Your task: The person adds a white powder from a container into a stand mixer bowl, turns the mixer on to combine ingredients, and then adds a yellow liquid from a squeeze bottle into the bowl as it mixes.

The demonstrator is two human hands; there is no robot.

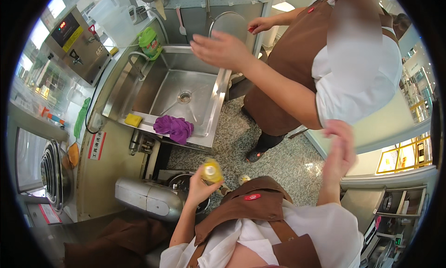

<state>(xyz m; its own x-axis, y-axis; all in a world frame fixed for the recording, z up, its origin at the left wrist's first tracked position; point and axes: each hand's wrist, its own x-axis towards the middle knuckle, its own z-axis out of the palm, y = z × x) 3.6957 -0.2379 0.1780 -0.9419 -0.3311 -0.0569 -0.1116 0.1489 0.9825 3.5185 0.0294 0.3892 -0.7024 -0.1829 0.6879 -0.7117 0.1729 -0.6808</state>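
Observation:
My left hand (200, 188) grips a small yellow bottle (211, 171) with a white top, held over the floor beside a stand mixer (150, 198). My right hand (339, 146) is raised at the right, blurred, with no object visible in it; its fingers look loosely bent. Ahead is a stainless steel sink (209, 94) with a drain in its bottom. A purple cloth (174, 128) and a yellow sponge (133, 120) lie on its near rim. A green jug-shaped bottle (150, 43) stands behind the faucet (136, 66).
A co-worker in a brown apron (289, 66) stands right of the sink, one arm reaching across its far corner. A water boiler (76, 45) and nested metal bowls (55, 174) are at the left. Brown fabric (115, 243) lies at lower left, and a drawer unit (400, 205) stands at lower right.

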